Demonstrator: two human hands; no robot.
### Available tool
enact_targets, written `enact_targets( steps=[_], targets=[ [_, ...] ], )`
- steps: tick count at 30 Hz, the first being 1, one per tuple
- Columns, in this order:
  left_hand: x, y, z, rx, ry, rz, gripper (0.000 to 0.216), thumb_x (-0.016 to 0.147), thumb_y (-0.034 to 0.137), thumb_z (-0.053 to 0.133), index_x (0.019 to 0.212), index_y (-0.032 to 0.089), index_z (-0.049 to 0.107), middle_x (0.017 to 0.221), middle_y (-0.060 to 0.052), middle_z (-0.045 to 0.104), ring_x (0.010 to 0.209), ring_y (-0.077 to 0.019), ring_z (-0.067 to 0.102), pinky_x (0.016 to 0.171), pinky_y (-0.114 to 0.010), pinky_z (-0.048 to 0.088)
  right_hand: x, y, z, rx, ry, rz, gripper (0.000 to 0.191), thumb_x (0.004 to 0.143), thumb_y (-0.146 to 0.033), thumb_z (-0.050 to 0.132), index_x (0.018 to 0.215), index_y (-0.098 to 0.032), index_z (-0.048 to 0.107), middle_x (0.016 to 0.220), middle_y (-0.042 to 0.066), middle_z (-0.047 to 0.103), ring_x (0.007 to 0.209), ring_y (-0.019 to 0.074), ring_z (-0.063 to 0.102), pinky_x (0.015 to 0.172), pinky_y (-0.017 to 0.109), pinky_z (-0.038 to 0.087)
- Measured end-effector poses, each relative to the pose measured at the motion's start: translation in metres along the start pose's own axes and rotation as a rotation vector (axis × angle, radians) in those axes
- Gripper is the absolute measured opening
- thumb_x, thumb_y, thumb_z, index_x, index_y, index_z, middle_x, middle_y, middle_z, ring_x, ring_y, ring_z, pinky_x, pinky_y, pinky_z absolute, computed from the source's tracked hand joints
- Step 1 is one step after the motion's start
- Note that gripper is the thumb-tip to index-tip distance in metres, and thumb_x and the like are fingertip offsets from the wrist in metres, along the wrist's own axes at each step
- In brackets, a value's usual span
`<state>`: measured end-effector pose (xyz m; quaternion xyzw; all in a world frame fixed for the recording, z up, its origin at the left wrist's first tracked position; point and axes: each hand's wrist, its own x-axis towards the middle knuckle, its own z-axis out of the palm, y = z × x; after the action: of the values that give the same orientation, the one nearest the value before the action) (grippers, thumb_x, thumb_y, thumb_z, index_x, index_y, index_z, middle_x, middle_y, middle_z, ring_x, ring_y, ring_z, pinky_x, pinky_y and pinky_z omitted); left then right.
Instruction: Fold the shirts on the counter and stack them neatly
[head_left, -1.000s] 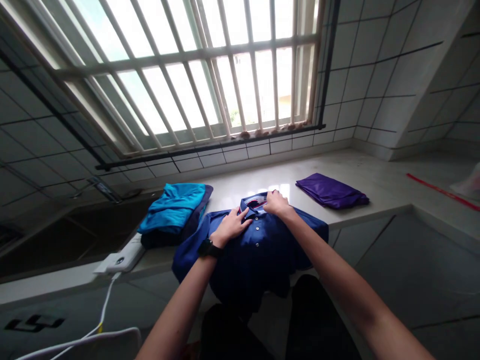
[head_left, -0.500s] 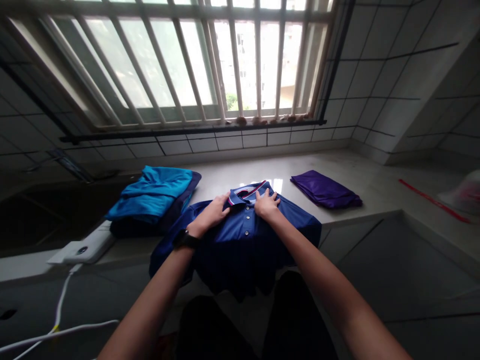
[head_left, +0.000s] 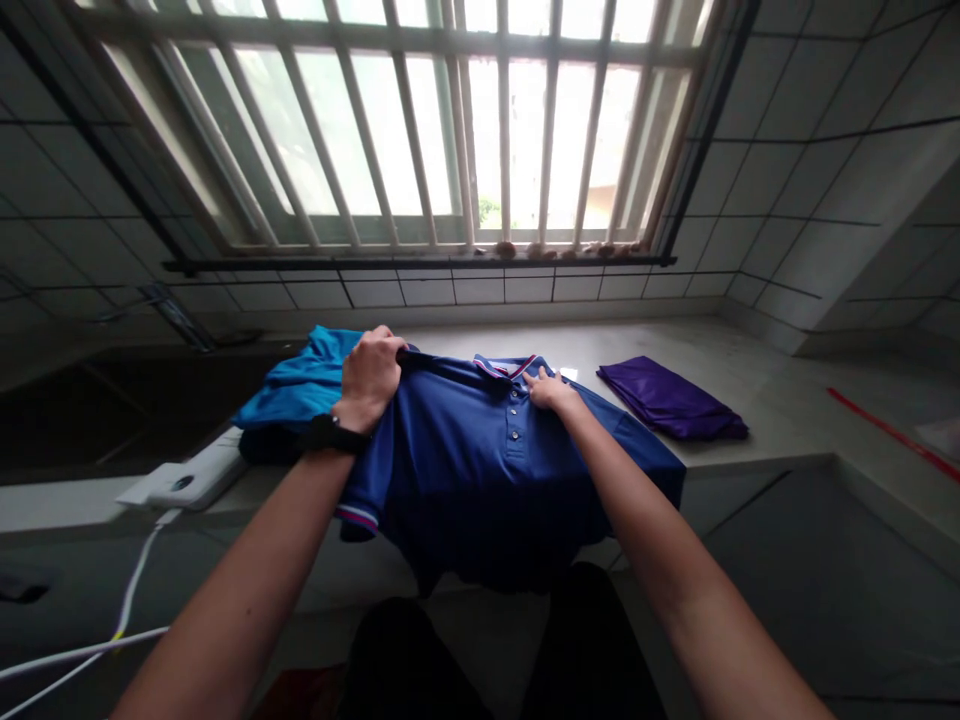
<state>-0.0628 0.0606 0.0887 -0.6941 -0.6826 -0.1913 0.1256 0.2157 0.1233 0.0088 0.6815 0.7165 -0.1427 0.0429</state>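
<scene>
While in left fist (head_left: 367, 380), polo (head_left: 465, 470) under right-hand fingertips (head_left: 534, 378)

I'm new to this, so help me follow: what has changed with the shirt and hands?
The left hand has moved outward, away from the collar, and now grips the shoulder of the blue polo shirt, above the teal garment. The shirt's striped cuff now shows. The right hand stays flat beside the buttons. The folded purple cloth stays put.
</scene>
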Motion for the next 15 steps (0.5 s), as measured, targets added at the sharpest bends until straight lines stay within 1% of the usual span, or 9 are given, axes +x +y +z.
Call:
enact_targets(
  steps=[2,4,5,7,8,9,10,12,15],
  targets=[
    [0.025,0.004,-0.001,0.006,-0.009,0.018,0.04,0.097,0.014,0.039,0.116,0.022,0.073,0.128,-0.017,0.063,0.123,-0.031,0.057,0.099,-0.043,0.053,0.002,-0.002,0.001,0.038,-0.011,0.028,0.059,0.108,-0.039,0.025,0.167,-0.039,0.021,0.177,0.004,0.006,0.16,0.0387,0.012,0.121,0.067,0.02],
    [0.038,0.013,0.004,0.064,-0.06,0.007,0.039,0.097,0.014,0.04,0.122,0.018,0.07,0.131,-0.021,0.06,0.128,-0.0341,0.053,0.102,-0.046,0.05,0.005,-0.004,0.005,0.053,0.037,0.044,0.06,0.108,-0.04,0.018,0.168,-0.037,0.018,0.177,0.003,0.001,0.161,0.0371,0.006,0.123,0.067,0.014],
    [0.039,0.02,0.009,0.099,-0.093,-0.003,0.04,0.097,0.013,0.041,0.126,0.013,0.067,0.132,-0.024,0.059,0.129,-0.0357,0.053,0.103,-0.049,0.049,0.007,-0.004,0.007,0.051,0.069,0.047,0.06,0.108,-0.04,0.015,0.168,-0.036,0.017,0.177,0.002,0.0,0.161,0.0367,0.004,0.123,0.068,0.011],
    [0.03,0.038,0.023,0.137,-0.159,0.003,0.041,0.096,0.012,0.043,0.133,0.006,0.061,0.131,-0.026,0.06,0.127,-0.0372,0.056,0.104,-0.05,0.048,0.012,-0.004,0.012,0.043,0.114,0.042,0.061,0.107,-0.041,0.012,0.168,-0.035,0.016,0.177,0.002,-0.002,0.161,0.0367,0.002,0.123,0.07,0.006],
    [0.021,0.048,0.032,0.145,-0.239,0.063,0.044,0.097,0.013,0.041,0.137,0.005,0.058,0.133,-0.027,0.059,0.126,-0.0363,0.057,0.103,-0.049,0.048,0.015,-0.003,0.014,0.04,0.123,0.03,0.062,0.107,-0.041,0.011,0.168,-0.035,0.016,0.177,0.001,-0.002,0.161,0.0369,0.002,0.123,0.071,0.005],
    [0.01,0.058,0.042,0.131,-0.301,0.12,0.043,0.097,0.014,0.043,0.137,0.007,0.059,0.132,-0.025,0.062,0.122,-0.0336,0.061,0.101,-0.044,0.05,0.018,-0.002,0.014,0.039,0.125,0.013,0.062,0.107,-0.042,0.012,0.168,-0.035,0.017,0.177,0.001,-0.002,0.161,0.0371,0.002,0.122,0.072,0.005],
    [-0.001,0.067,0.053,0.112,-0.339,0.16,0.043,0.098,0.02,0.048,0.139,0.012,0.06,0.13,-0.02,0.065,0.118,-0.0305,0.064,0.098,-0.04,0.052,0.021,-0.001,0.014,0.039,0.123,-0.005,0.062,0.107,-0.042,0.012,0.168,-0.035,0.017,0.177,0.001,-0.001,0.161,0.0373,0.002,0.122,0.072,0.005],
    [-0.021,0.078,0.072,0.088,-0.407,0.187,0.05,0.101,0.034,0.049,0.146,0.014,0.055,0.138,-0.022,0.063,0.124,-0.033,0.062,0.1,-0.042,0.052,0.026,0.0,0.013,0.039,0.123,-0.029,0.061,0.107,-0.042,0.013,0.168,-0.035,0.017,0.177,0.001,0.0,0.161,0.0377,0.002,0.122,0.073,0.006],
    [-0.039,0.072,0.09,0.074,-0.374,0.146,0.053,0.103,0.04,0.042,0.147,0.013,0.056,0.147,-0.025,0.056,0.135,-0.0383,0.055,0.104,-0.049,0.05,0.031,0.003,0.011,0.027,0.119,-0.047,0.061,0.107,-0.042,0.013,0.168,-0.035,0.016,0.177,0.001,0.0,0.161,0.0373,0.003,0.122,0.073,0.007]
  ],
)
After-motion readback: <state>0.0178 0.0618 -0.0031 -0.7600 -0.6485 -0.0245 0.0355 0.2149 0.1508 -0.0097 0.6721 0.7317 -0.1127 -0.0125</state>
